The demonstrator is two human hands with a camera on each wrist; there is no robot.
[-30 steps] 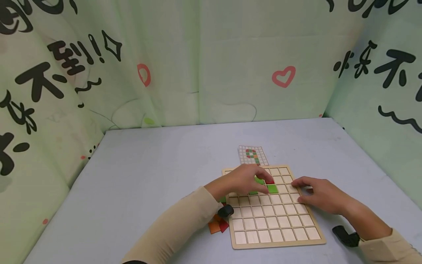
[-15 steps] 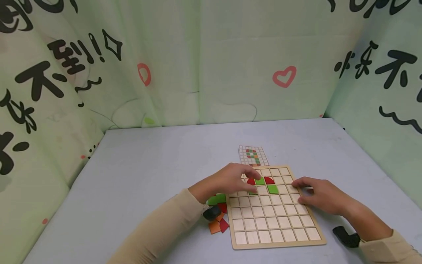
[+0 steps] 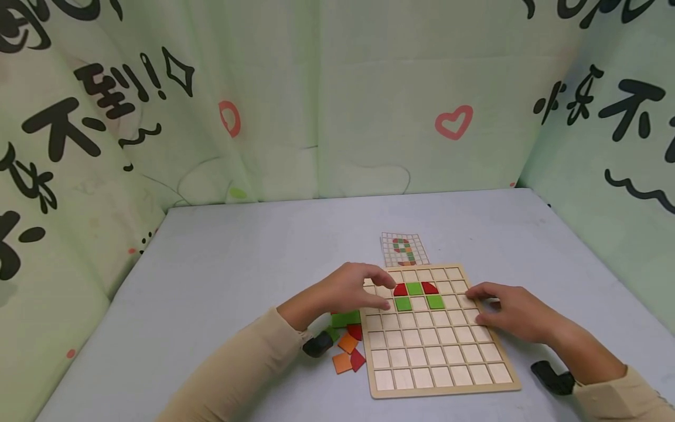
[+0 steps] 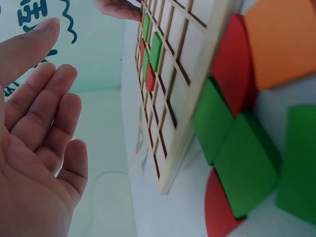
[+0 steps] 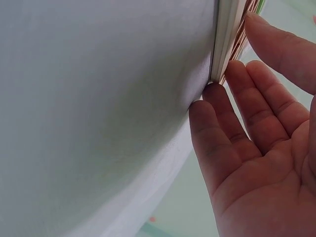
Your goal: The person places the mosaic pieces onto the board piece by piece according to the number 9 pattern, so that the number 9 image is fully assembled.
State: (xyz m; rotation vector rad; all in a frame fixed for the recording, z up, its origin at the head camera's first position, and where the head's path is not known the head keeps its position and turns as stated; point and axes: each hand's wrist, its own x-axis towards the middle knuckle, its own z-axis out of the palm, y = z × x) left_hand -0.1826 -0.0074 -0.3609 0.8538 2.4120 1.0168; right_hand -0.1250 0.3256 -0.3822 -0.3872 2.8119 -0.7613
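A wooden grid board (image 3: 440,351) lies on the table. In its upper rows sit green square tiles (image 3: 435,301) and two red quarter-round tiles (image 3: 429,288). Over the board's upper left part hovers my left hand (image 3: 350,288), thumb and fingers spread apart with nothing between them; the left wrist view shows its bare palm (image 4: 34,192). My right hand (image 3: 514,308) rests at the board's right edge. In the right wrist view its fingertips (image 5: 213,91) touch the board's side and the table, with the thumb near the top face.
Loose green tiles (image 3: 345,319), orange tiles (image 3: 341,363) and red tiles (image 3: 357,360) lie left of the board, partly under the left wrist. Behind the board lies a printed pattern card (image 3: 403,249). A patterned curtain (image 3: 369,117) stands around the table (image 3: 253,258).
My left hand has drawn back to the left, away from the placed tiles, uncovering the left red and green ones and more of the loose pile. The right hand has stayed put.
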